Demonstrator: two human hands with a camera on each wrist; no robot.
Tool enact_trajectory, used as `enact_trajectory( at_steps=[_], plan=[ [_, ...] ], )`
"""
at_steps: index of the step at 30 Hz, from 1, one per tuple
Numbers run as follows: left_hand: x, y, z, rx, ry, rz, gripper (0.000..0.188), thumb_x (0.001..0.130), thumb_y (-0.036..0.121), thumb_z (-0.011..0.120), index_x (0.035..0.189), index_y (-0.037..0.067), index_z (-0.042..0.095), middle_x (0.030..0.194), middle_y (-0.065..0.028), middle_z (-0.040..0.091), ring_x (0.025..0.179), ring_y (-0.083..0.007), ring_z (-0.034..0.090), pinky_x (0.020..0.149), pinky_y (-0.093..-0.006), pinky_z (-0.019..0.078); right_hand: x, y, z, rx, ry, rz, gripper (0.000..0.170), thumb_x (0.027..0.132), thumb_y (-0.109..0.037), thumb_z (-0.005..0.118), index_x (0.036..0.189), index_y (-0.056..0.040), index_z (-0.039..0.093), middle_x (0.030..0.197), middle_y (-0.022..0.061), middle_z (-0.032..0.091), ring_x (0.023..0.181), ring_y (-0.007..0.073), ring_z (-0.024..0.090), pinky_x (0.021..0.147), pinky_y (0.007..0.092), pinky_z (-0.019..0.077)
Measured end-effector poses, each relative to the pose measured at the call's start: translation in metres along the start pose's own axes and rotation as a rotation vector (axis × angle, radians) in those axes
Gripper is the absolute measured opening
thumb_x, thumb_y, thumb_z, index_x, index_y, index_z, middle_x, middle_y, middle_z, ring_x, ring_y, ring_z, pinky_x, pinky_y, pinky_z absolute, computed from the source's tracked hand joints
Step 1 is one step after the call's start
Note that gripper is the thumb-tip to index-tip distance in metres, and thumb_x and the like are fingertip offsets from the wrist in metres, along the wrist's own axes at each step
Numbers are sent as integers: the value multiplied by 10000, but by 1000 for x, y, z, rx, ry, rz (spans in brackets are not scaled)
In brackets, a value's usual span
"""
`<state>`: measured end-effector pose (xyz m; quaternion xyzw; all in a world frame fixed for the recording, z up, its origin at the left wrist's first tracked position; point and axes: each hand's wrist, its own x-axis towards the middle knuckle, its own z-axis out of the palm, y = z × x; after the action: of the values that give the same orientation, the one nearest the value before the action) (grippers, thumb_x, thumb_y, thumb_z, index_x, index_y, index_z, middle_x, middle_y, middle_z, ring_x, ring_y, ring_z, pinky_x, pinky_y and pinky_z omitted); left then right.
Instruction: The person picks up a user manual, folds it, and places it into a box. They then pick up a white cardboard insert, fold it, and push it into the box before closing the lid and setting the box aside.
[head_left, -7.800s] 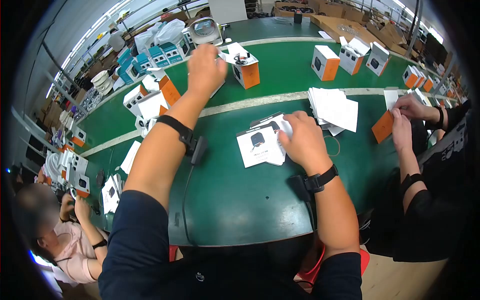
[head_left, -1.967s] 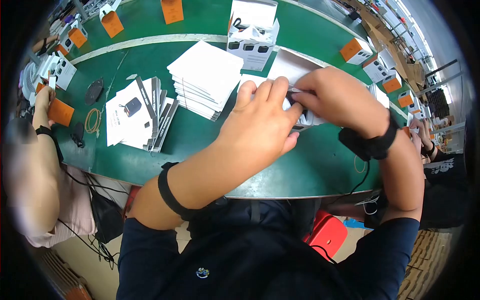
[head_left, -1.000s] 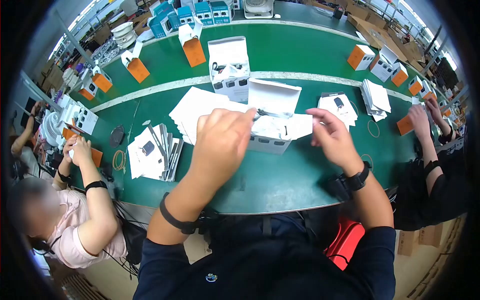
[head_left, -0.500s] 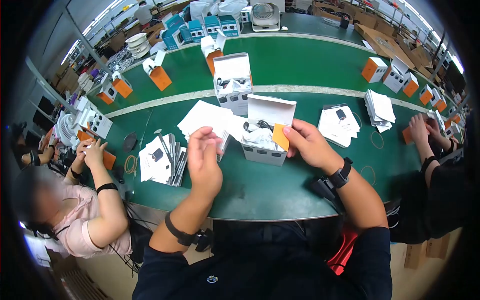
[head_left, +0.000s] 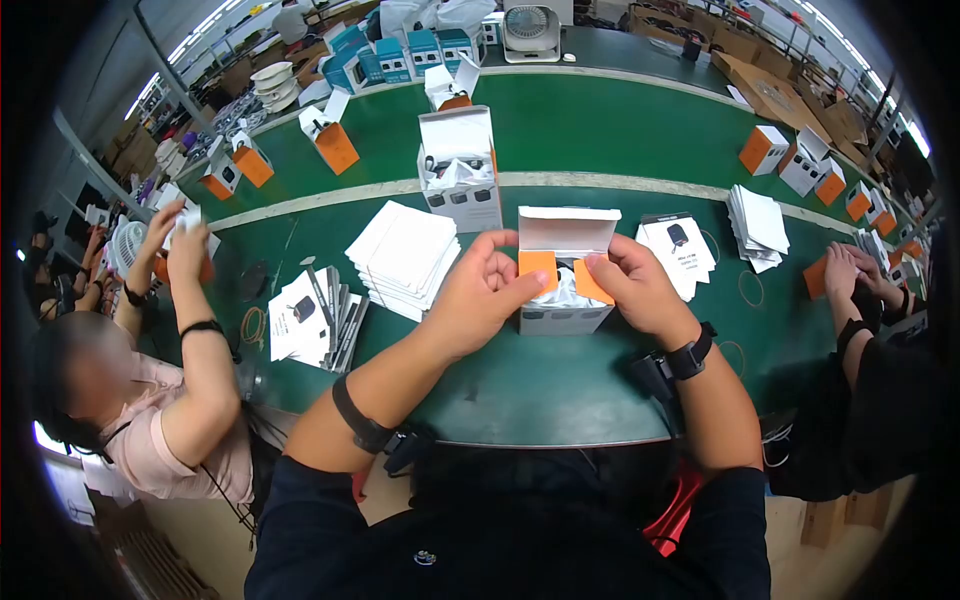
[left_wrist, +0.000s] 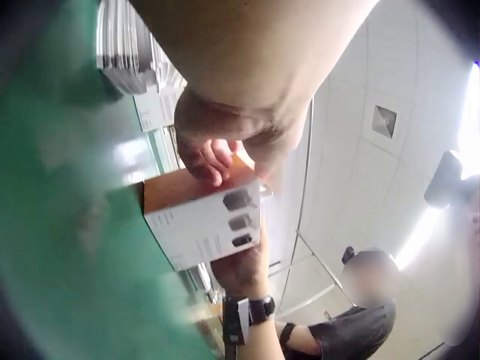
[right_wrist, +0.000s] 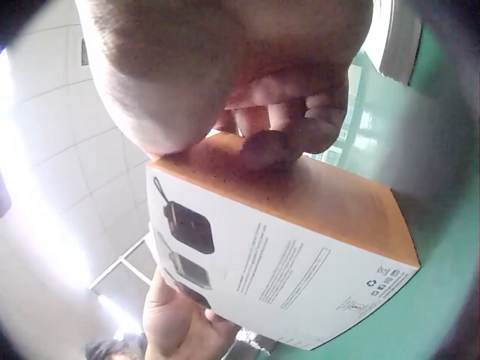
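Desk (head_left: pixel 540 400) first: the box (head_left: pixel 565 322) sits on it, upright and looking filled, so I'd call packing mostly done. Left hand (head_left: pixel 478 300) and right hand (head_left: pixel 645 290) each have fingers curled, pinching an orange side flap (head_left: pixel 533 265). Lid's (head_left: pixel 568 232) still up, so closing's left imo. White wrap (head_left: pixel 566 290) shows inside.

packing workshop, long green workbenches (head_left: pixel 620 130), product boxes (head_left: pixel 395 62), seated workers (head_left: pixel 150 410)
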<state>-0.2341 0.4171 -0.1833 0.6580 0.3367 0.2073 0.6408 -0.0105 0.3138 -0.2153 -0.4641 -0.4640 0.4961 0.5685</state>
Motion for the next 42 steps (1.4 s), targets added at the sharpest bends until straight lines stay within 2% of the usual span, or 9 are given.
enact_trajectory(
  at_steps=[3,6,9,15,18,28,33,37,42],
  plan=[
    [24,-3,-8,230,-95,157,477,952,112,708,1376,-2,522,1169,-64,652,998,-103,638,867,-267,532,5,5,10,101,26,-16,318,1052,-109,572,1328,50,591,1235,97,682,1067,107,656,929,280,533],
    [29,1,-5,-69,-199,61,412,944,53,646,1346,34,562,1233,-66,620,1092,-115,610,957,-281,502,2,11,17,87,182,-161,281,1027,-67,600,1291,27,606,1235,87,678,1030,92,649,859,265,534],
    [37,-11,-1,-245,-318,204,419,896,-57,631,1295,66,593,1405,-102,585,1311,-198,557,1105,-345,441,2,25,9,-282,185,-586,299,965,-67,675,1262,-48,654,1257,107,682,948,106,629,766,243,497],
    [25,-16,-10,189,-181,654,485,920,15,660,1390,106,585,1553,-174,435,1413,-293,473,1152,-410,380,-3,15,6,-281,102,-497,291,885,-101,761,1172,-61,738,1334,134,653,893,114,604,737,240,482],
    [16,-3,-25,404,-329,835,468,979,193,642,1440,116,613,1559,-185,435,1426,-354,444,1157,-494,339,-6,7,7,-373,59,-461,272,868,-92,776,1136,-52,759,1352,135,644,864,118,590,728,246,480],
    [-13,33,-11,1230,-99,820,503,926,254,730,1421,249,639,1474,-219,508,1280,-412,550,1063,-473,448,-9,-9,-6,-768,-114,-605,383,829,-125,817,1206,-98,751,1415,169,620,793,181,645,729,292,536],
    [-7,23,-7,1025,-203,679,550,933,244,735,1466,232,601,1387,-263,526,1200,-433,603,962,-429,528,-18,-20,-20,-918,-146,-576,507,840,-312,814,1287,-99,704,1466,202,567,833,257,684,762,346,573],
    [38,48,20,855,123,770,527,978,253,702,1458,75,575,1341,-278,547,1193,-442,598,992,-435,514,-26,-9,-67,-659,619,-343,422,905,-285,777,1225,-17,710,1246,193,666,910,298,666,831,398,543],
    [181,73,67,895,201,674,521,966,238,693,1395,9,506,1334,-291,548,1201,-456,594,1028,-474,494,-40,13,-115,-1242,671,-94,604,814,-455,835,1141,42,727,1182,208,692,1100,390,637,943,459,520]
  ],
)
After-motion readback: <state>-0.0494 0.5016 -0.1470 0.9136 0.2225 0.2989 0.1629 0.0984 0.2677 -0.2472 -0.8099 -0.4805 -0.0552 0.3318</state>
